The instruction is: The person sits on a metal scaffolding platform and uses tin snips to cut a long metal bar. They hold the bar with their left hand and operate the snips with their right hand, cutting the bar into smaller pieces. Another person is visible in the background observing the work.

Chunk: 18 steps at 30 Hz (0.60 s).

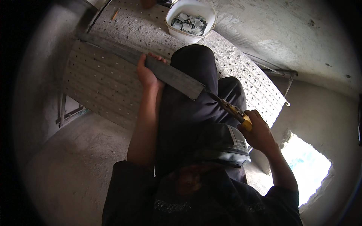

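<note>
A long grey metal channel (181, 80) lies slantwise over my raised knee, running from the far left to its cut end near the middle. My left hand (148, 73) is wrapped round it from beneath, thumb on the near side and fingertips showing over the far edge. In my right hand (260, 132) are tin snips (233, 110) with yellow handles, gripped to the right of the channel. Their dark blades point at the channel's near end; whether they touch it or how far they are parted I cannot tell.
I sit on a perforated metal platform (102, 81). A white bucket (168, 23) holding small grey scraps stands on it at the far side. A dark bag (222, 145) rests at my waist. Concrete walls surround me; a bright, jagged opening (307, 165) is at the right.
</note>
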### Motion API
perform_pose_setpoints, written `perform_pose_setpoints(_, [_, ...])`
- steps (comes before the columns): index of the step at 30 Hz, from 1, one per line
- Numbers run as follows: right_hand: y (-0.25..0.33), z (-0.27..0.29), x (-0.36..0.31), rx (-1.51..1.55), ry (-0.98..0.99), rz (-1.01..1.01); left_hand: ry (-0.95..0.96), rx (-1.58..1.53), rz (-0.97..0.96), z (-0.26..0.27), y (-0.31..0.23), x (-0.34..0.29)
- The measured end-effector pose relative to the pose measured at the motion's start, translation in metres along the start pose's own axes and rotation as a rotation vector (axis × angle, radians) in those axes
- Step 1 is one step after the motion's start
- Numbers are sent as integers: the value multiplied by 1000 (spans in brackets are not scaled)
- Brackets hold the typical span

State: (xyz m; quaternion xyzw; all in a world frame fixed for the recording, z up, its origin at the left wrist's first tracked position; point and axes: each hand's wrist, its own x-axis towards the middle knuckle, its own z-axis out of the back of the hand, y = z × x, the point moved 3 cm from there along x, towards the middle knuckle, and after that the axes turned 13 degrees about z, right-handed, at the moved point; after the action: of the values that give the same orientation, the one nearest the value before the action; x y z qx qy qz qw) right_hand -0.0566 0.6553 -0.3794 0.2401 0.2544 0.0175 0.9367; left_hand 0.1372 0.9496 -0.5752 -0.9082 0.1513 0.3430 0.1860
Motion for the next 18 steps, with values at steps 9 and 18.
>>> perform_pose_setpoints(9, [-1,0,5,-66,-4,-14,15,21,-8,-1,0,-3])
perform_pose_setpoints(18, [-16,13,8,-19,-150,-192,-6,42,-31,4,1,5])
